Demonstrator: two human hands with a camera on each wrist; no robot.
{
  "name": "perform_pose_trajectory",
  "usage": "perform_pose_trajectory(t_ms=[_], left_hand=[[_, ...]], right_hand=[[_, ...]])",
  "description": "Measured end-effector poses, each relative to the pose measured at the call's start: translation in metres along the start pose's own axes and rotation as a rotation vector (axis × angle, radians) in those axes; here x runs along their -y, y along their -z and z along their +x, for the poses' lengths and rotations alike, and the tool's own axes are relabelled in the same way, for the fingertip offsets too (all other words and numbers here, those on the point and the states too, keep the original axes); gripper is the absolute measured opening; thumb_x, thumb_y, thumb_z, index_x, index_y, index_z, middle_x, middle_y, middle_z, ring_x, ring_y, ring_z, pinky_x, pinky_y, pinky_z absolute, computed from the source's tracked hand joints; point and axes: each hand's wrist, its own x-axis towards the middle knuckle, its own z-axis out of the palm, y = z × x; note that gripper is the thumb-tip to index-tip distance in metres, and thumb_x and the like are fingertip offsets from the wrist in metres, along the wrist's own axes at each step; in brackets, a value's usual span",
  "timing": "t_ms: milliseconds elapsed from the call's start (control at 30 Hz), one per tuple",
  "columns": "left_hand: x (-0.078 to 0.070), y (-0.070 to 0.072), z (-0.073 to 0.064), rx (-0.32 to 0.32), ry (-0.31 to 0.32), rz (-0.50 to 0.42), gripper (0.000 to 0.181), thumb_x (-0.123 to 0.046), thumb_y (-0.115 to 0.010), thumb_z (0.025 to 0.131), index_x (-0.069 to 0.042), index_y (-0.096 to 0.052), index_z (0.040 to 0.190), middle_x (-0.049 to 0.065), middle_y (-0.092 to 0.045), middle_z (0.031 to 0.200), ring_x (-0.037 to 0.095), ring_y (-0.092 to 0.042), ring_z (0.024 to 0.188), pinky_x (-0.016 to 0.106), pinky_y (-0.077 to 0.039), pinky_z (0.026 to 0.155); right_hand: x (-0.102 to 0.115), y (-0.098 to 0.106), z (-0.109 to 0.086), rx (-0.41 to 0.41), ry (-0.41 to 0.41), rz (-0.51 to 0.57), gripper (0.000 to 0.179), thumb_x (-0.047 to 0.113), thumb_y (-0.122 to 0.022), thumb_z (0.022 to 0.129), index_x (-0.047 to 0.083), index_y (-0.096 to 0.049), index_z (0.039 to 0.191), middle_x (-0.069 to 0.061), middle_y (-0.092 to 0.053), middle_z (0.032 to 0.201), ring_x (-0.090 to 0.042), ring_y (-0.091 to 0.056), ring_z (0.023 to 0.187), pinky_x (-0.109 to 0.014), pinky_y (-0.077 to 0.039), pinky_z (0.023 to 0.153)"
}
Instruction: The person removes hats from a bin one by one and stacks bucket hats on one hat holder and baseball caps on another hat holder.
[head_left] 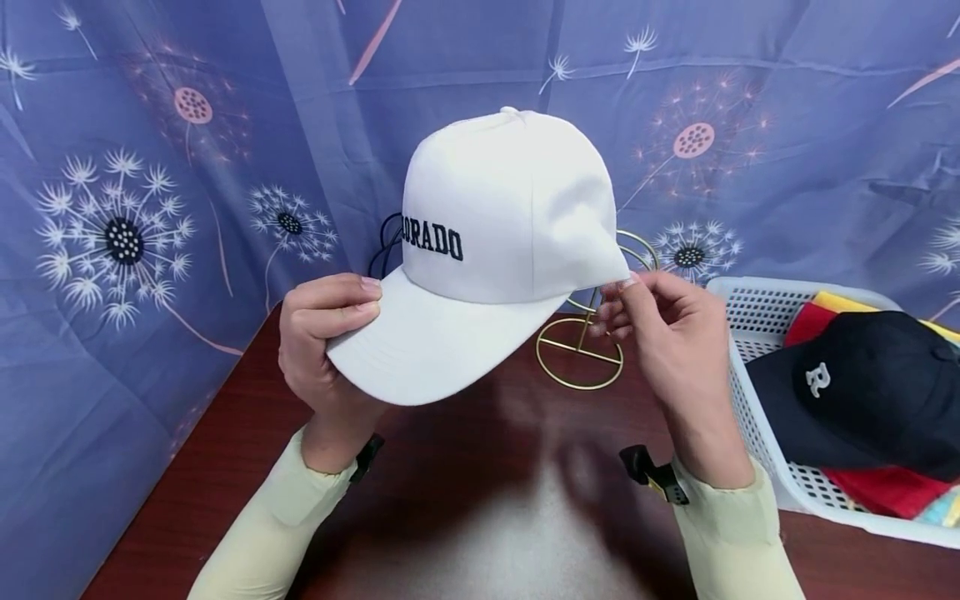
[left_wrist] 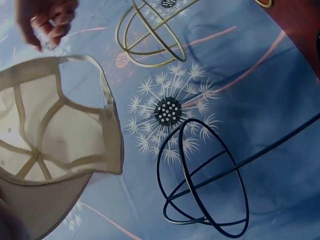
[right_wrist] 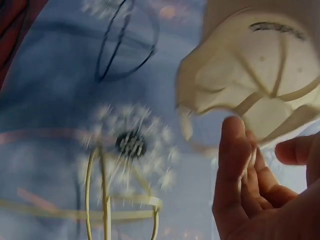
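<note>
A white baseball cap (head_left: 510,208) with dark lettering on its front is held up above the table, brim to the left. My left hand (head_left: 330,342) grips the brim, fingers on top. Beside the other edge of the cap is my right hand (head_left: 675,333); in the right wrist view its thumb and fingers (right_wrist: 232,150) stand apart. The left wrist view shows a small gap between the right hand (left_wrist: 47,20) and the cap (left_wrist: 50,120), whose inside seams and back strap opening show. Behind the cap stands a gold wire stand (head_left: 580,379), partly hidden.
A black wire stand (left_wrist: 185,165) is also behind the cap, mostly covered in the head view. At right, a white plastic basket (head_left: 757,417) holds a black cap (head_left: 877,392) with an R and red and yellow cloth. A patterned blue curtain (head_left: 465,50) hangs behind the brown table (head_left: 420,517).
</note>
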Motion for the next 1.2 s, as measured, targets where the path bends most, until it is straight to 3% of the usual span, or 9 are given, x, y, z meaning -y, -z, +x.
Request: perform_pose_trajectory(t_ms=[167,300,467,667,800,933,1067,1200], left_hand=[[0.001,0.001,-0.005,0.039,-0.112,0.035,0.023,-0.015,-0.073,0.098,-0.002,-0.06,0.085,0.017,-0.068,0.09,0.032,-0.068,0.083,0.028,-0.057,0.086],[-0.002,0.002,-0.011,0.078,-0.177,0.053,0.02,-0.013,-0.072,0.099,-0.004,-0.06,0.086,0.015,-0.067,0.093,0.033,-0.065,0.087,0.032,-0.057,0.087],[0.0,0.002,-0.016,0.102,-0.33,0.06,0.016,-0.007,-0.07,0.098,-0.005,-0.061,0.085,0.015,-0.066,0.092,0.034,-0.064,0.085,0.043,-0.058,0.08],[0.002,0.006,-0.017,0.198,-0.507,0.076,0.01,-0.004,-0.07,0.095,-0.008,-0.063,0.091,0.014,-0.065,0.096,0.032,-0.063,0.088,0.049,-0.056,0.074],[0.001,-0.001,-0.018,0.211,-0.606,0.036,0.013,0.0,-0.068,0.096,-0.009,-0.064,0.087,0.013,-0.064,0.093,0.031,-0.061,0.085,0.048,-0.054,0.068],[-0.002,-0.006,-0.019,0.224,-0.679,0.02,0.016,0.0,-0.067,0.096,-0.01,-0.064,0.084,0.01,-0.064,0.091,0.028,-0.061,0.082,0.046,-0.054,0.064],[-0.003,-0.009,-0.02,0.235,-0.732,0.02,0.015,-0.001,-0.067,0.096,-0.011,-0.065,0.085,0.008,-0.065,0.091,0.026,-0.062,0.083,0.043,-0.055,0.063],[-0.001,-0.009,-0.026,0.275,-0.775,0.003,0.013,-0.001,-0.067,0.096,-0.012,-0.069,0.088,0.006,-0.067,0.092,0.023,-0.064,0.086,0.04,-0.056,0.064]], right_hand=[[0.015,-0.004,-0.011,0.186,-0.119,0.239,0.054,0.036,-0.044,0.115,-0.012,-0.07,0.111,-0.021,-0.077,0.093,-0.029,-0.078,0.08,-0.038,-0.064,0.073],[0.021,-0.01,-0.015,0.261,-0.177,0.442,0.057,0.044,-0.035,0.116,-0.005,-0.065,0.118,-0.015,-0.073,0.1,-0.029,-0.075,0.092,-0.042,-0.062,0.089],[0.024,-0.02,-0.015,0.215,-0.264,0.697,0.051,0.051,-0.042,0.112,0.004,-0.062,0.112,-0.005,-0.056,0.086,-0.02,-0.059,0.08,-0.034,-0.056,0.081],[0.022,-0.026,-0.018,0.172,-0.291,0.939,0.037,0.038,-0.044,0.115,0.005,-0.061,0.115,-0.007,-0.066,0.097,-0.021,-0.066,0.09,-0.033,-0.054,0.082],[0.021,-0.026,-0.02,0.098,-0.3,1.064,0.033,0.031,-0.046,0.114,0.003,-0.056,0.13,-0.008,-0.064,0.112,-0.02,-0.067,0.105,-0.032,-0.054,0.093],[0.021,-0.028,-0.019,-0.004,-0.318,1.071,0.03,0.024,-0.051,0.113,0.003,-0.056,0.133,-0.006,-0.063,0.117,-0.016,-0.064,0.106,-0.024,-0.053,0.086],[0.02,-0.032,-0.015,-0.094,-0.298,1.019,0.018,0.018,-0.056,0.111,0.002,-0.064,0.106,-0.004,-0.063,0.098,-0.015,-0.062,0.091,-0.021,-0.051,0.075],[0.015,-0.037,-0.012,-0.162,-0.242,0.965,0.021,0.018,-0.061,0.109,0.004,-0.063,0.093,-0.004,-0.062,0.09,-0.014,-0.065,0.087,-0.024,-0.054,0.079]])
